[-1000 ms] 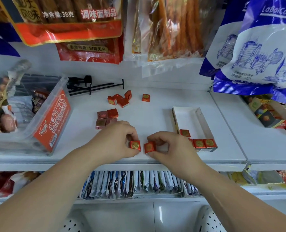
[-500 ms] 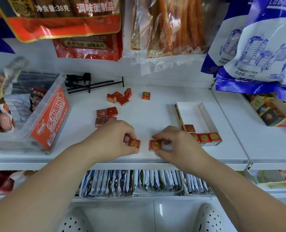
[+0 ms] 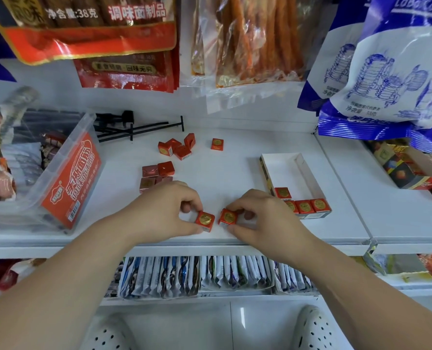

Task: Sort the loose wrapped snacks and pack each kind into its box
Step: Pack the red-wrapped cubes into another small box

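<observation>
judged early | four packed cubes [image 3: 304,205] at near end of white box [image 3: 283,170] | one red cube [image 3: 205,221] pinched by left hand [image 3: 169,210], second cube [image 3: 228,217] pinched by right hand [image 3: 263,218], near shelf edge | about nine loose cubes [image 3: 177,149] left unpacked, far-left

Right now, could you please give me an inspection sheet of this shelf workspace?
Surface: white shelf, partly bare.
Job's things: white box with packed cubes at its near end; loose cubes in two clusters, one single cube behind.
Clutter: clear tub of snacks at left; black rods at back.
Hands: left hand pinches a red cube; right hand pinches a second cube.
Cables: nothing seen.
Surroundings: hanging snack bags above; sachets on the lower shelf.
</observation>
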